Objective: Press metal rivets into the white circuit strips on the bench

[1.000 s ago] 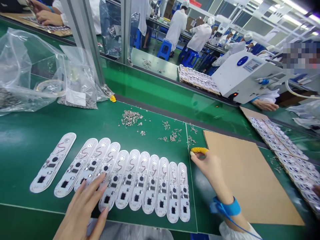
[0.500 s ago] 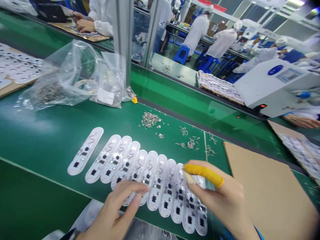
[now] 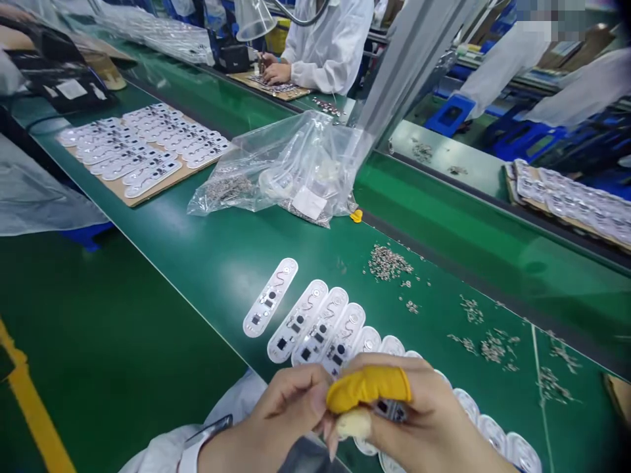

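A row of white oblong circuit boards (image 3: 315,322) lies on the green bench mat, partly hidden under my hands. My left hand (image 3: 280,420) and my right hand (image 3: 424,427) meet at the bottom of the view, both with fingers curled. The right hand wears a yellow finger cot (image 3: 367,387) on the forefinger and a pale one on the thumb. The fingertips of both hands pinch together at one spot; what they hold is too small to make out. One board (image 3: 270,297) lies apart at the left end of the row.
Small metal parts (image 3: 389,263) lie scattered on the mat. Clear plastic bags (image 3: 290,164) of parts sit behind them. A cardboard sheet with more boards (image 3: 142,148) rests to the far left. Another tray of boards (image 3: 572,197) is at right. People in white coats work beyond.
The view has swung left. My left hand has lifted off the row of boards and my right hand has come in to meet it, fingertips now pinched together.
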The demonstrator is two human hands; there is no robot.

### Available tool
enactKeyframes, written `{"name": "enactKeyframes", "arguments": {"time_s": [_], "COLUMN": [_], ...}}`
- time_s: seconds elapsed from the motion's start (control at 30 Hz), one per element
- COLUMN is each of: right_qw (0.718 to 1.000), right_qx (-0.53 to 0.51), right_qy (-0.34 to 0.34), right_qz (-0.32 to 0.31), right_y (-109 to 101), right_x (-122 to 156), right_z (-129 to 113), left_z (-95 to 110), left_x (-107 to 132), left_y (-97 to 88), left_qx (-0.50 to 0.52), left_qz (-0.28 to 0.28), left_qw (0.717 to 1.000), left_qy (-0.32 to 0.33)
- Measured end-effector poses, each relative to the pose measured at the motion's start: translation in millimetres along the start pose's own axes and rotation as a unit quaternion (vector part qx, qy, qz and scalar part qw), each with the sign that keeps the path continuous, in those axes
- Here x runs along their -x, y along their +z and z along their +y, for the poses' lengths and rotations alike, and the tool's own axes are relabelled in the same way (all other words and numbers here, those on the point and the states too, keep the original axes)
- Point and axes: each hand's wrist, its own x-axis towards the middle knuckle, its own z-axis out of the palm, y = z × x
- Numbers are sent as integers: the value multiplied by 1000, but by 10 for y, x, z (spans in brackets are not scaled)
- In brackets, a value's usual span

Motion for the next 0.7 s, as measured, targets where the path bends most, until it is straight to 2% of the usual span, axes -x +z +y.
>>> {"name": "enactKeyframes", "arguments": {"time_s": [0.07, 0.1, 0.13, 0.17, 0.23, 0.27, 0.3, 0.33, 0.37, 0.47, 0.7], "right_qw": [998, 997, 996, 995, 994, 992, 989, 985, 982, 974, 964], "right_qx": [-30, -30, -21, -6, 46, 74, 103, 129, 149, 176, 211], "right_qy": [45, 65, 80, 92, 101, 103, 104, 106, 110, 120, 132], "right_qz": [-30, -37, -37, -33, -16, -17, -24, -35, -47, -76, -94], "right_y": [4, -3, -13, -23, -31, -28, -18, -5, 9, 39, 41], "right_x": [-201, -320, -452, -594, -886, -1022, -1143, -1244, -1322, -1430, -1436], "right_z": [58, 102, 159, 225, 378, 454, 523, 582, 627, 684, 652], "left_z": [29, 47, 63, 74, 70, 55, 33, 9, -15, -62, -49], "left_x": [71, 108, 141, 167, 189, 188, 182, 174, 166, 161, 163], "left_y": [-108, -178, -261, -354, -549, -638, -713, -772, -812, -839, -807], "left_qx": [-76, -165, -280, -406, -616, -684, -729, -754, -767, -775, -769], "left_qz": [56, 90, 122, 148, 170, 170, 166, 158, 149, 145, 155], "left_qw": [995, 982, 950, 896, 752, 687, 639, 610, 595, 584, 586], "left_qy": [17, 36, 62, 96, 159, 176, 181, 186, 188, 196, 205]}}
